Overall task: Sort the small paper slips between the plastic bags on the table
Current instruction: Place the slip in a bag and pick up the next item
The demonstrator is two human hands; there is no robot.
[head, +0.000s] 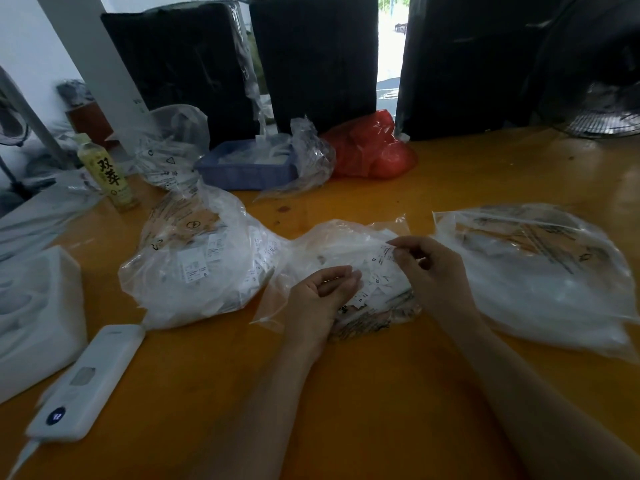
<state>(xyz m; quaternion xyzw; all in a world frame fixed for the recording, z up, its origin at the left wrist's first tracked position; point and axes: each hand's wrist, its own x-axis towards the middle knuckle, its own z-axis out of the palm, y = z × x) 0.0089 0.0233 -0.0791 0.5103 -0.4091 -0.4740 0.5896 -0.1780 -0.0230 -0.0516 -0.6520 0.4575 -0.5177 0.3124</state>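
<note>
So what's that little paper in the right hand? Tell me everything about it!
The slip is a small white paper strip with tiny dark print, too blurry to read. The right hand pinches its right end between thumb and fingers, holding it up, tilted, above the middle bag full of similar slips. The left hand is not touching it.

— Table [467,174]: orange, smooth, faintly glossy. Bags?

— Thin clear plastic, crinkled and shiny: left bag [194,258], middle bag [332,244], right bag [540,271]. Matt white printed paper slips [377,282] in the middle one.

— Far side?

— Glossy red plastic bag [374,150], matt blue tray [242,168], shiny plastic bottle [107,171].

— Near left?

— Smooth matt white plastic device [90,379].
</note>
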